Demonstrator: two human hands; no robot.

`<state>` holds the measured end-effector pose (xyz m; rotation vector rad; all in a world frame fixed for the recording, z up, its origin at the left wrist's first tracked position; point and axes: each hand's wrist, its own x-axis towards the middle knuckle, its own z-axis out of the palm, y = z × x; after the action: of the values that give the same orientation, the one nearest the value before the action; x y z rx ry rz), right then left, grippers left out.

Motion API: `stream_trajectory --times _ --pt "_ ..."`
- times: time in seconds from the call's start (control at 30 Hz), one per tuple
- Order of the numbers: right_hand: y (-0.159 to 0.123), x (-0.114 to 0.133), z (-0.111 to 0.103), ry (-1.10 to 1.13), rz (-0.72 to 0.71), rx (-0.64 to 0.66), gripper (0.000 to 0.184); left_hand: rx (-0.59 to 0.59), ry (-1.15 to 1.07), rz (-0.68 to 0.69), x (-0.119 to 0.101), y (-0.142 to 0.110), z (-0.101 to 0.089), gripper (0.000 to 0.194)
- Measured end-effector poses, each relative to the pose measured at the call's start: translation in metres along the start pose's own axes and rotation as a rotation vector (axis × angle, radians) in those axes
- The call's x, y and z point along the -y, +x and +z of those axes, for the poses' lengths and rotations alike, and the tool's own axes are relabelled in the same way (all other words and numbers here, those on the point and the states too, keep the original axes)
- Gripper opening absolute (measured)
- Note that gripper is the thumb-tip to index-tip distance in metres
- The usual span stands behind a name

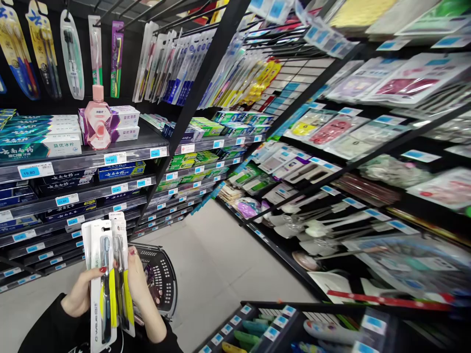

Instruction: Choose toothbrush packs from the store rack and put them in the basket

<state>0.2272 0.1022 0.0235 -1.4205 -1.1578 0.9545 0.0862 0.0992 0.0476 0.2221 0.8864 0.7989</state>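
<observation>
Low in front of me, my left hand (78, 295) grips a white-and-yellow toothbrush pack (100, 299) by its left edge, thumb on the front. A dark-handled toothbrush shows through its clear window. Right beside it, another toothbrush pack (119, 274) overlaps the first, and my right hand (137, 280) is closed around its right side. The edge of a further white pack (86, 242) shows behind on the left. Most fingers of both hands are hidden behind the packs. A black shopping basket (172, 279) is just beyond my right hand, with items inside that I cannot make out.
Shelves on the left hold toothpaste boxes (40, 144) and a pink bottle (97, 122). Packed toothbrushes (184, 68) hang above on hooks. A tiled floor (213, 260) runs between these and the right-hand shelves with bagged goods (342, 130). A low display rack (279, 326) stands at the bottom right.
</observation>
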Motion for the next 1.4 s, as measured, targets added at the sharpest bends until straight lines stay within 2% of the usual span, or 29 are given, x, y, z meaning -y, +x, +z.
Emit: stream_trajectory --times 0.1,0.27,0.5,0.63,0.73,0.87,0.97,1.07,1.17,1.33,1.4 --pt "-0.004 0.013 -0.005 -0.080 -0.127 0.024 0.024 -0.010 -0.010 0.016 0.000 -0.001 -0.001 0.017" --pt "-0.006 0.022 -0.011 -0.175 -0.069 0.011 0.021 0.038 -0.051 -0.012 -0.001 -0.001 -0.005 0.015" --pt "-0.012 0.013 -0.004 -0.285 -0.160 -0.183 0.034 0.020 -0.044 0.008 0.003 0.002 -0.001 0.016" --pt "-0.014 0.011 -0.004 -0.416 -0.178 -0.243 0.028 0.018 -0.034 0.009 0.003 0.002 0.000 0.017" --pt "-0.014 0.012 -0.005 -0.410 -0.176 -0.262 0.021 0.005 -0.027 0.001 0.003 0.002 0.000 0.017" --pt "-0.013 0.012 -0.004 -0.305 -0.096 -0.263 0.015 -0.001 -0.021 0.010 0.002 0.004 -0.001 0.017" --pt "-0.012 0.012 -0.004 -0.143 -0.019 -0.238 0.014 -0.010 -0.011 0.021 0.000 0.005 0.000 0.018" --pt "-0.008 0.012 -0.010 0.020 0.022 -0.181 0.014 -0.017 -0.022 0.029 -0.004 0.005 0.001 0.020" --pt "-0.002 0.009 -0.019 0.168 0.050 -0.213 0.016 -0.001 -0.057 0.059 -0.007 0.005 -0.002 0.026" --pt "0.012 -0.001 -0.034 0.535 0.113 -0.316 0.020 -0.005 -0.089 0.114 -0.014 0.009 -0.012 0.034" --pt "0.016 -0.002 -0.040 0.726 0.145 -0.281 0.016 -0.002 -0.089 0.137 -0.017 0.010 -0.014 0.036"
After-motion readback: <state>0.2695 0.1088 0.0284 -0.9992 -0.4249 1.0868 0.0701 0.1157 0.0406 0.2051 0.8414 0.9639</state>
